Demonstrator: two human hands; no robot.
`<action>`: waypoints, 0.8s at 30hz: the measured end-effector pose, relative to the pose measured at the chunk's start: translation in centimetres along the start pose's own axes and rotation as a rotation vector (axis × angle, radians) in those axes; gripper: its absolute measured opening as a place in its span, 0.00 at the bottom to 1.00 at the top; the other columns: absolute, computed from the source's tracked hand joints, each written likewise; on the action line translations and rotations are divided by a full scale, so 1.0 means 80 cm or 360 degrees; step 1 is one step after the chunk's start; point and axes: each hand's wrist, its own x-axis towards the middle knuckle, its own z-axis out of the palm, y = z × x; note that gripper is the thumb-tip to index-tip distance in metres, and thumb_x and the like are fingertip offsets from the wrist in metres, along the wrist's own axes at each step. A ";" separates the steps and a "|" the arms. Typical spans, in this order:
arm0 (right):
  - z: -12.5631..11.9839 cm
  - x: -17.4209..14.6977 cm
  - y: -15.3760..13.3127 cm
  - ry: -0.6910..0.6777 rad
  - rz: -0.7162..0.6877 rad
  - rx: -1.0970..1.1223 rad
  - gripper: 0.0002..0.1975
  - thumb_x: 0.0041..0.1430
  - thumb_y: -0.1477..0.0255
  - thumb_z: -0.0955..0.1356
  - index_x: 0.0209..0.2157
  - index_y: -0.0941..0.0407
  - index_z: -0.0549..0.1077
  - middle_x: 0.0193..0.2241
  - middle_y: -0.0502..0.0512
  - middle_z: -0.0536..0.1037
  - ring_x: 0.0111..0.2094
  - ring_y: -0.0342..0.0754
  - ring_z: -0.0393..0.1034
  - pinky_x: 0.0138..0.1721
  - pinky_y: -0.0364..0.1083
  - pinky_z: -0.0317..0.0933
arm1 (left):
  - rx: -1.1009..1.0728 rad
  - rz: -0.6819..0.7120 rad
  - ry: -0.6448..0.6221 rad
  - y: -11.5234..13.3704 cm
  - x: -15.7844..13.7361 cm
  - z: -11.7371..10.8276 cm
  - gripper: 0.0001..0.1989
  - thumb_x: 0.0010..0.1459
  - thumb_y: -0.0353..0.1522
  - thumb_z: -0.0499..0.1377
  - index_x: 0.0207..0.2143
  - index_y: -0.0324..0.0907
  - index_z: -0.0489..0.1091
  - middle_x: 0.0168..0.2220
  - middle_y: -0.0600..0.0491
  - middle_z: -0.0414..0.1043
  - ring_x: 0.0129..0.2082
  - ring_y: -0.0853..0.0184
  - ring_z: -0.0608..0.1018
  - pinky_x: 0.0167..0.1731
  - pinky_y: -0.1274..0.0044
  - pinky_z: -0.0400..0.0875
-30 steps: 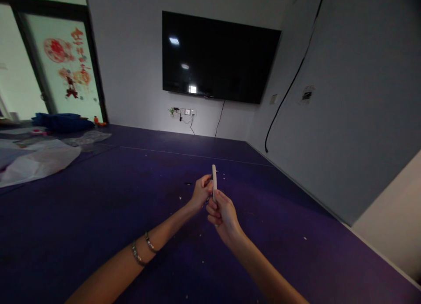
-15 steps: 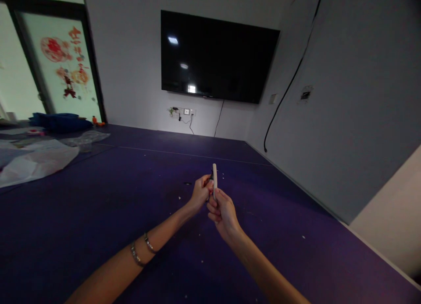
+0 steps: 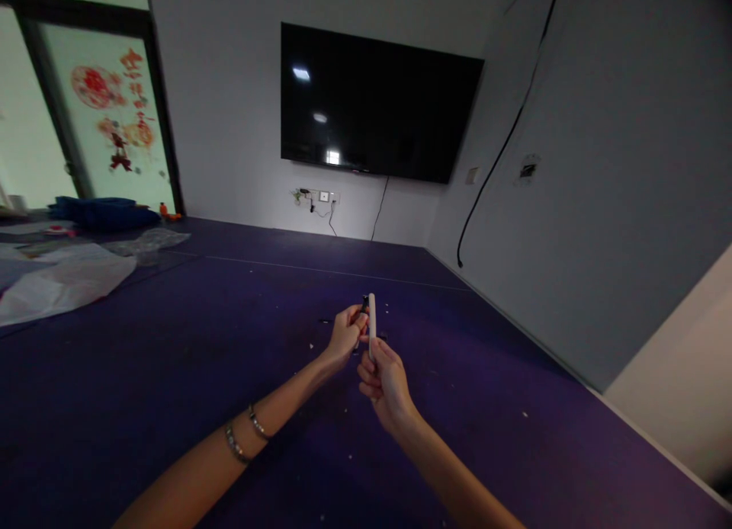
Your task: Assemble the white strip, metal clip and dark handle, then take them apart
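Head cam: R hand [image 3: 389, 380] has thumb & fingers pinched on lower end of a pale strip [image 3: 372, 315], held approx. upright mid-view over the purple surface [image 3: 229, 346]. L hand [image 3: 347, 334] is curled narrow round a small dark item [image 3: 364, 304], mostly hidden, just beside the strip; can't tell if they touch. Writing: red/orange chars [image 3: 135, 87] down the glass door [image 3: 94, 144], too blurred to read; mark on TV's [image 3: 380, 102] btm edge too small.

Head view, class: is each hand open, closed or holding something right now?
Left hand: closed, holding a dark object, too small to identify.
Right hand: closed, holding a pale strip.
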 end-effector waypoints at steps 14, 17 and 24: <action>0.001 -0.003 -0.002 -0.0019 0.0083 0.0032 0.15 0.46 0.62 0.69 0.31 0.55 0.63 0.14 0.38 0.54 0.13 0.33 0.38 0.13 0.35 0.28 | -0.0011 -0.0036 0.0001 0.003 -0.001 -0.001 0.08 0.47 0.34 0.57 0.29 0.37 0.66 0.18 0.61 0.58 0.14 0.79 0.59 0.15 0.85 0.52; 0.003 -0.001 -0.009 -0.0053 0.0042 0.0082 0.14 0.46 0.64 0.69 0.30 0.55 0.62 0.14 0.39 0.55 0.13 0.32 0.38 0.13 0.35 0.28 | 0.0007 -0.0013 -0.0023 0.004 -0.002 0.000 0.10 0.46 0.34 0.58 0.30 0.37 0.67 0.18 0.60 0.58 0.15 0.78 0.61 0.16 0.85 0.54; 0.001 -0.009 0.005 -0.0074 0.0181 0.0060 0.13 0.48 0.63 0.68 0.31 0.54 0.61 0.14 0.39 0.54 0.13 0.33 0.38 0.13 0.36 0.28 | 0.0070 0.0022 0.0030 0.002 0.005 -0.006 0.06 0.47 0.30 0.55 0.29 0.38 0.66 0.17 0.61 0.57 0.15 0.79 0.59 0.16 0.85 0.53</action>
